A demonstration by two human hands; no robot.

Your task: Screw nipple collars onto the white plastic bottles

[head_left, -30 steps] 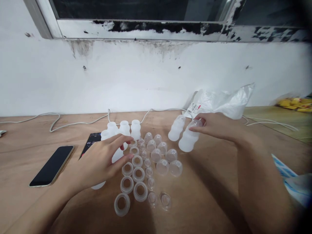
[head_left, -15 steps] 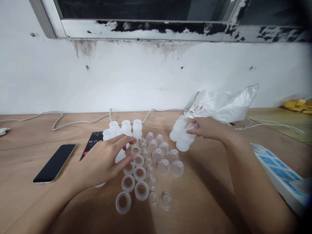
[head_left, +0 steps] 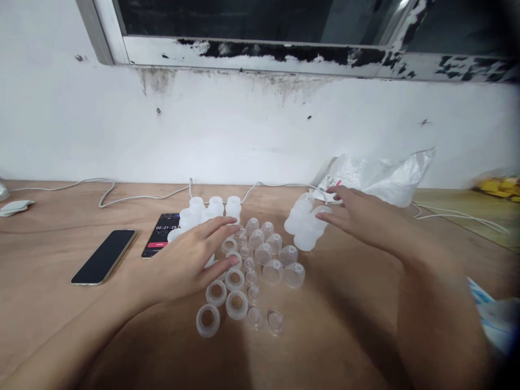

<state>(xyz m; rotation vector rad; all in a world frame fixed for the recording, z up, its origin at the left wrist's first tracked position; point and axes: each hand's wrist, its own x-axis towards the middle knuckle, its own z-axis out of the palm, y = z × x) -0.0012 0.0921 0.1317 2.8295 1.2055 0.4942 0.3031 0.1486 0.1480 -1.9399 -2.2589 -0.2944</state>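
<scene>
My left hand reaches over the translucent screw rings, its thumb and fingers stretched apart and holding nothing. Beyond and partly under it stand several white baby-bottle bodies. A column of small clear silicone nipples runs beside the rings, and clear domed caps stand to their right. My right hand is open, thumb and fingers apart, at the right side of a cluster of white bottles with clear domes on top. Whether its thumb touches the nearest dome I cannot tell.
A dark phone lies at the left, and a second phone showing a timer is partly behind my left hand. A white plastic bag lies against the wall behind a cable. A blue-and-white object is at the right edge.
My right hand's fingers have spread and come away from the domed bottle they were gripping. My left hand stays over the rings. The view has turned, shifting everything slightly right.
</scene>
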